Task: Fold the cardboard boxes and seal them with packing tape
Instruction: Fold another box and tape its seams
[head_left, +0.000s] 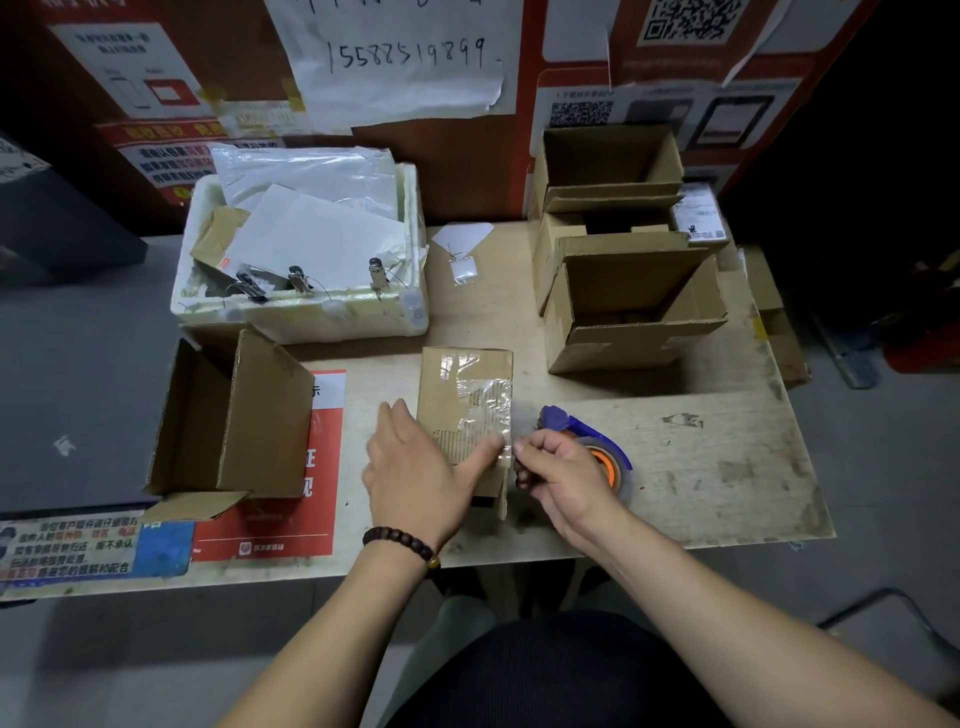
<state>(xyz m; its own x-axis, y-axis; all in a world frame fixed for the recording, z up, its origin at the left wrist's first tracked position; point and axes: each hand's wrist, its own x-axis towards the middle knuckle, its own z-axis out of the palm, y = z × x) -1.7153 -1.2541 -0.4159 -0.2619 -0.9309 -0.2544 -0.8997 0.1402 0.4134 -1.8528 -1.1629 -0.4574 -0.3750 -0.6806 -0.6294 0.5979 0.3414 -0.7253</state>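
Cardboard box (457, 395) mid-counter (701, 467), sealing step under way. Left hand (415, 473) flat on top, thumb pressing tape (485, 415) down at the near edge. Right hand (563, 473) curled round the dispenser (597, 447), just beside the box. Next, probably: tear the strip, smooth it.

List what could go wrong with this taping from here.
1. The left hand presses only the near part of the small cardboard box; pulling tape could shift it.
2. The right hand pinches the tape end at the box's corner; the clear tape already looks wrinkled and may seal poorly.
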